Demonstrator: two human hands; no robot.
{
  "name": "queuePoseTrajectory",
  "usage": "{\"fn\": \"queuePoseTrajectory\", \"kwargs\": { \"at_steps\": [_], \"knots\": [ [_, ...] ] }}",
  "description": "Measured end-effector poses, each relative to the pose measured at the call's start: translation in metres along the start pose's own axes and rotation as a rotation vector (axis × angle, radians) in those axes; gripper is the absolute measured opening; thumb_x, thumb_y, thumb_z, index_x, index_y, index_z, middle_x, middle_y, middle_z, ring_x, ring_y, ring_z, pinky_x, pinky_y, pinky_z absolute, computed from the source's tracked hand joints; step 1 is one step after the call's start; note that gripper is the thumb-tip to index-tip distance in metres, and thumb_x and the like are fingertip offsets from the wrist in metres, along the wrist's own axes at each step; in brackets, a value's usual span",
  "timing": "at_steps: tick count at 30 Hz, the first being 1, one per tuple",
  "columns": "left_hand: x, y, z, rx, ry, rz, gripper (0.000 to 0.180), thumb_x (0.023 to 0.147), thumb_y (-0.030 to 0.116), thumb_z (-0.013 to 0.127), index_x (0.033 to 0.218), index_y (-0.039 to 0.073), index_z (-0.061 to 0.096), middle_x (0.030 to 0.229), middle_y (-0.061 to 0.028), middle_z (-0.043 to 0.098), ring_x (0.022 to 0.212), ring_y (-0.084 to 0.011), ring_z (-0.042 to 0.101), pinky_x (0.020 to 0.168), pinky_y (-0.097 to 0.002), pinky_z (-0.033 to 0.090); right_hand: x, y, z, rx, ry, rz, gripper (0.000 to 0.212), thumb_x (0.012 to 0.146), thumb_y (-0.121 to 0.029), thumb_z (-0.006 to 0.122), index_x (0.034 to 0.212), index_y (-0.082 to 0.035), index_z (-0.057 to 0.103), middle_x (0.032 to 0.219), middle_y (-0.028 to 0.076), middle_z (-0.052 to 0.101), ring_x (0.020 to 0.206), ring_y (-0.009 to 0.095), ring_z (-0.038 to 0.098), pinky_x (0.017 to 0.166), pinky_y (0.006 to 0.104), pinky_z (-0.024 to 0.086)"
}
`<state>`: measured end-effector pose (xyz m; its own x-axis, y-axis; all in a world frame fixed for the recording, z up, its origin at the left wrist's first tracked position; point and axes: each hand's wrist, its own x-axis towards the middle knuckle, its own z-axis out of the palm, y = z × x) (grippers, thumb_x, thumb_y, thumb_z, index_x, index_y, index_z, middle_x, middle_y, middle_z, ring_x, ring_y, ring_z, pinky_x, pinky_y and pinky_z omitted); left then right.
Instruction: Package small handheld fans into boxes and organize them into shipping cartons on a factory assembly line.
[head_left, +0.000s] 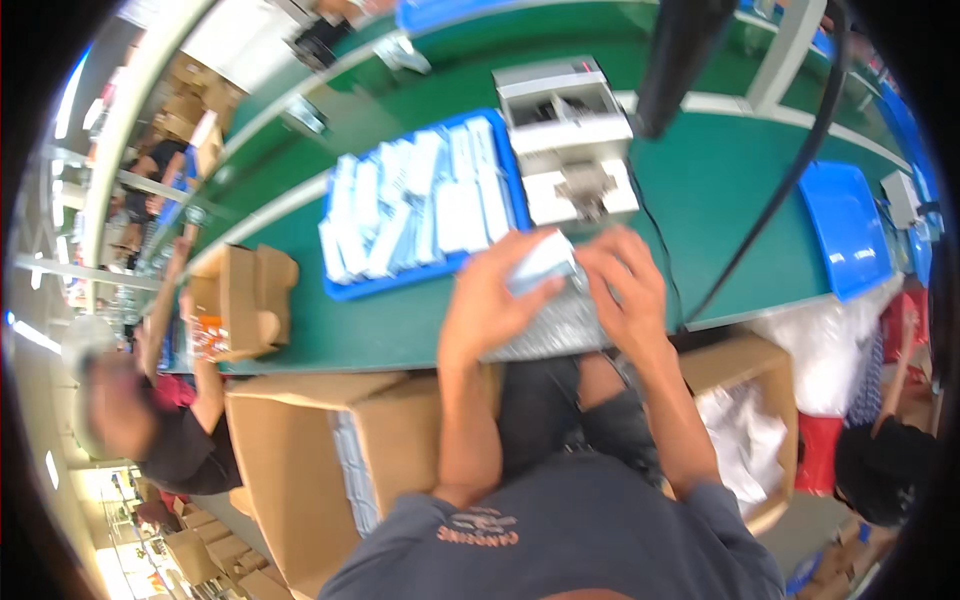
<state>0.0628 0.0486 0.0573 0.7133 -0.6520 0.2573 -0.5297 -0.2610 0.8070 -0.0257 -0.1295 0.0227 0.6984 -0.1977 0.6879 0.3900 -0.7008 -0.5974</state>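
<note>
Over the front edge of the green bench I hold a small white and pale-blue packet (pixel 541 266). My left hand (pixel 490 300) is closed round it, with the thumb along its near side. The fingers of my right hand (pixel 630 290) are bent and pinch at its right end. Under my hands lies a sheet of clear bubble wrap (pixel 555 328) at the bench edge. A blue tray (pixel 345 291) full of similar slim white and pale-blue packets sits left of and beyond my hands. Straight beyond them stands a grey and white bench-top machine (pixel 565 140).
An open carton (pixel 290 470) with pale-blue packs stands at my left, another carton (pixel 775 430) with white wrapping at my right. A small carton (pixel 255 300) sits left on the bench (pixel 700 220). A black cable (pixel 780 195) hangs at right near a blue tray (pixel 845 230). People work on both sides.
</note>
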Motion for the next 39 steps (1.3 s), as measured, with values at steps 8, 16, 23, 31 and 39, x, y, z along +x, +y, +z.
{"fn": "queuePoseTrajectory", "kwargs": {
  "at_steps": [8,16,23,31,39],
  "knots": [
    [0.003,0.036,0.010,0.157,-0.019,-0.114,0.034,0.089,0.024,0.079,0.113,0.007,0.062,0.099,-0.0129,0.069,0.089,-0.0320,0.067,0.080,-0.0374,0.053,-0.020,-0.005,-0.016,0.172,-0.022,0.094,0.027,0.080,0.008,0.066,0.105,-0.001,0.062,0.105,0.017,0.063,0.102,0.037,0.063,0.105,0.0512,0.047],
    [0.036,0.044,0.019,0.284,-0.036,0.090,0.021,0.083,0.018,0.078,0.101,0.010,0.070,0.095,-0.0074,0.067,0.083,-0.0317,0.068,0.069,-0.0395,0.054,-0.016,0.003,-0.025,0.239,-0.015,0.234,0.044,0.081,0.001,0.069,0.121,0.001,0.052,0.120,0.021,0.062,0.108,0.038,0.063,0.099,0.0445,0.049],
    [0.038,0.050,0.031,0.306,-0.141,0.212,0.023,0.076,0.012,0.076,0.099,0.010,0.072,0.096,-0.0049,0.067,0.081,-0.0303,0.069,0.067,-0.0390,0.054,-0.008,-0.006,-0.057,0.143,-0.108,0.242,0.050,0.088,-0.002,0.069,0.135,0.001,0.052,0.126,0.021,0.061,0.113,0.039,0.062,0.097,0.0418,0.050],
    [0.048,0.039,0.050,0.247,-0.058,0.325,0.048,0.070,0.004,0.074,0.116,0.014,0.064,0.112,-0.0119,0.067,0.109,-0.0367,0.064,0.091,-0.0450,0.052,-0.001,0.000,-0.080,0.161,-0.170,0.343,0.046,0.086,-0.001,0.070,0.131,-0.001,0.064,0.117,0.018,0.067,0.109,0.036,0.064,0.096,0.0383,0.050],
    [0.023,0.027,0.067,0.030,0.156,0.186,0.066,0.071,0.008,0.082,0.132,0.007,0.057,0.125,-0.0166,0.056,0.118,-0.0361,0.058,0.093,-0.0409,0.052,-0.009,0.021,-0.088,0.281,-0.108,0.518,0.046,0.087,0.007,0.070,0.132,0.002,0.062,0.120,0.007,0.058,0.101,0.017,0.063,0.094,0.0307,0.053]
  ]
}}
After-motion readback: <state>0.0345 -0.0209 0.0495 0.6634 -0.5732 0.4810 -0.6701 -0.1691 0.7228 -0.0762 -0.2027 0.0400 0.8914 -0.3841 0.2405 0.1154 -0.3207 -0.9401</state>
